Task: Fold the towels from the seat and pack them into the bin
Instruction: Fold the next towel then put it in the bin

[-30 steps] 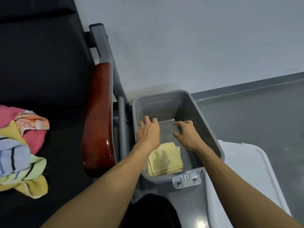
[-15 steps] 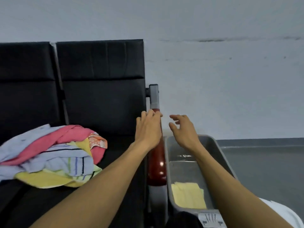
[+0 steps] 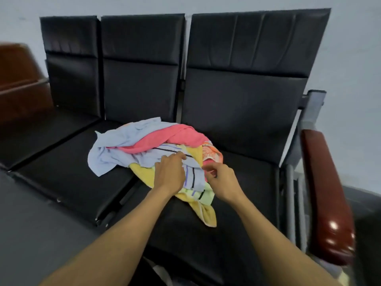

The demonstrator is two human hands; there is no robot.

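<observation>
Towel pile [image 3: 152, 149] soft, light, tangled; take striped towel [image 3: 194, 176] by near edge. Left hand [image 3: 169, 173] rests flat on pile; right hand [image 3: 223, 181] hovers, fingers loosely apart, empty.

We see soft, matt cloth in the towels [image 3: 156, 149], the pink one [image 3: 165, 139] looking like nubby terry. The seat [image 3: 68, 174] and its backs wear black padding with a dull sheen, perhaps faux leather. The right armrest [image 3: 327, 195] is glossy reddish-brown, lacquered like wood and catching highlights, on a smooth grey metal frame [image 3: 313, 104].
</observation>
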